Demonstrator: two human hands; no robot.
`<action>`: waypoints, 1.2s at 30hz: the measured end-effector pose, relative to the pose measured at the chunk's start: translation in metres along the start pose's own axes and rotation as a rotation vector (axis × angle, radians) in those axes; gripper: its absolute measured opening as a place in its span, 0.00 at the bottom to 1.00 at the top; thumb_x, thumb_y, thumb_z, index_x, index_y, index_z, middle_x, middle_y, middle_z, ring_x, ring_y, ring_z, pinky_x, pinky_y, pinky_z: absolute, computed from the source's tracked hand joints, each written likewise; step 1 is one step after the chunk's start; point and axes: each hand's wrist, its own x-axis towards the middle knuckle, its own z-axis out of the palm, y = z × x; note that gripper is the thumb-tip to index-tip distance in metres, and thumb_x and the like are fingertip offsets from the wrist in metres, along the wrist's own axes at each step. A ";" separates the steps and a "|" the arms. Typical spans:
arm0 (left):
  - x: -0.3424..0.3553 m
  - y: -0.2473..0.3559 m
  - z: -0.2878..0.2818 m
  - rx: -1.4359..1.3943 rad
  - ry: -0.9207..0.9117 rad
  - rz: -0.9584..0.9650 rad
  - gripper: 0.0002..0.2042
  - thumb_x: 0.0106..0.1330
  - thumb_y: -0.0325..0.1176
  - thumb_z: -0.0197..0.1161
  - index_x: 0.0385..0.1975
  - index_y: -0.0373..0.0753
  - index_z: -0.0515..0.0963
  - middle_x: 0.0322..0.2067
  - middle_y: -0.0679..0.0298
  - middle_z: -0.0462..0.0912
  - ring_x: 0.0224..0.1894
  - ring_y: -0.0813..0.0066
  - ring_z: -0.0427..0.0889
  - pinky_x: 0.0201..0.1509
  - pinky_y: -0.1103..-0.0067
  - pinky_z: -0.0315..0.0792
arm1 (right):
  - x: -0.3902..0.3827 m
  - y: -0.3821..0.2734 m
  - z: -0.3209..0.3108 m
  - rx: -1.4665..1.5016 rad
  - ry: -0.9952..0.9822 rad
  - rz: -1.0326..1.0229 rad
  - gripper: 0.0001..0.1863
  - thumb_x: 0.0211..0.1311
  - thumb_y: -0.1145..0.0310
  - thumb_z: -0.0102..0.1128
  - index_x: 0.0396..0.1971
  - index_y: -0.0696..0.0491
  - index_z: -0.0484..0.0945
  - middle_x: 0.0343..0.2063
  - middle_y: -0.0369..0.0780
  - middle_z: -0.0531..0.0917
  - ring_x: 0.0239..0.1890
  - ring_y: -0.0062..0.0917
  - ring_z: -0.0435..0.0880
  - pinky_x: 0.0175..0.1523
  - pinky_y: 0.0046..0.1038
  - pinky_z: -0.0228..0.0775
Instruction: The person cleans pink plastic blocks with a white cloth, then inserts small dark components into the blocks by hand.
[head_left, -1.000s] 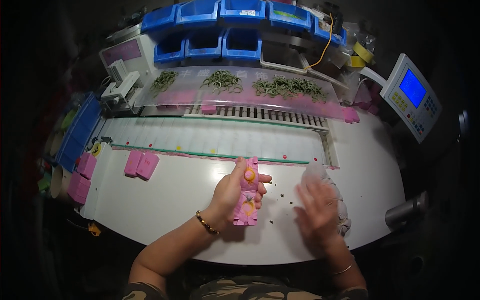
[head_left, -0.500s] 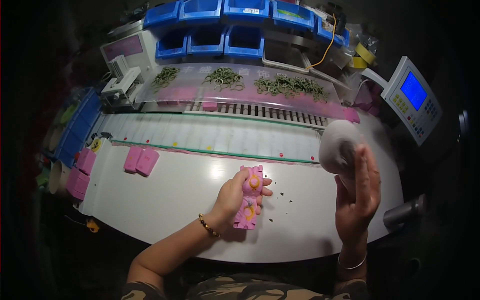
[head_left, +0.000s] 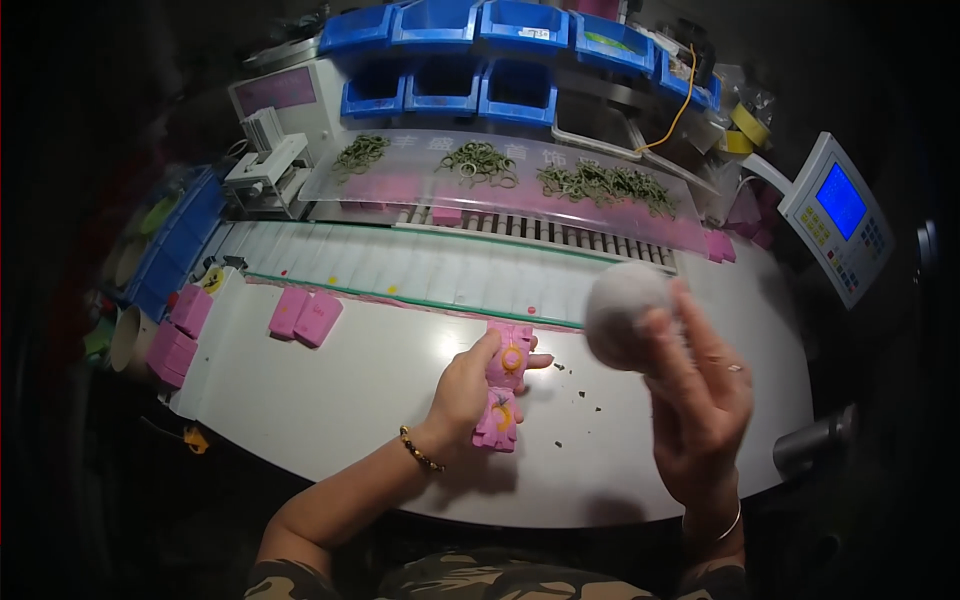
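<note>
My left hand (head_left: 468, 395) is closed round a pink mould (head_left: 493, 425), which lies open in two joined pieces above the white worktop (head_left: 350, 400). Each piece shows an orange-yellow ring-shaped mark on its inner face. In my right hand (head_left: 700, 410) is a pale grey, rounded pouch (head_left: 625, 315), gripped from its right side and raised to the right of the mould. It is blurred, and its underside is partly hidden by my fingers. Small dark crumbs (head_left: 582, 394) are scattered on the worktop between my hands.
Two pink blocks (head_left: 303, 315) rest at left, with more stacked by the edge (head_left: 182, 340). A green-edged conveyor (head_left: 430, 265) crosses behind. Greenish rings (head_left: 605, 185) lie heaped on a clear shelf, blue bins (head_left: 520, 90) beyond. A control panel (head_left: 838, 215) stands at right.
My right hand has swung the pouch left and a little down, closer to the mould. My left hand still holds the mould. The whole view has shifted slightly.
</note>
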 end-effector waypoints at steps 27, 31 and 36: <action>-0.024 0.011 0.013 0.271 -0.040 0.756 0.28 0.75 0.45 0.33 0.58 0.22 0.63 0.51 0.47 0.77 0.57 0.62 0.75 0.57 0.73 0.70 | -0.018 -0.035 0.004 0.067 -0.301 -0.174 0.26 0.48 0.68 0.59 0.52 0.43 0.79 0.51 0.41 0.80 0.27 0.22 0.75 0.35 0.23 0.64; -0.013 0.009 -0.005 0.160 0.069 0.601 0.28 0.75 0.46 0.36 0.60 0.24 0.62 0.44 0.51 0.79 0.45 0.71 0.80 0.34 0.81 0.75 | -0.031 -0.019 0.013 0.052 -0.520 -0.253 0.28 0.52 0.68 0.57 0.57 0.43 0.74 0.55 0.40 0.77 0.30 0.27 0.77 0.39 0.27 0.65; -0.006 0.021 -0.015 0.070 0.167 0.648 0.26 0.75 0.50 0.32 0.53 0.33 0.69 0.40 0.54 0.80 0.27 0.76 0.75 0.24 0.81 0.70 | -0.046 0.013 0.011 -0.064 -0.529 0.020 0.26 0.50 0.76 0.56 0.53 0.45 0.77 0.54 0.42 0.78 0.31 0.32 0.79 0.43 0.31 0.64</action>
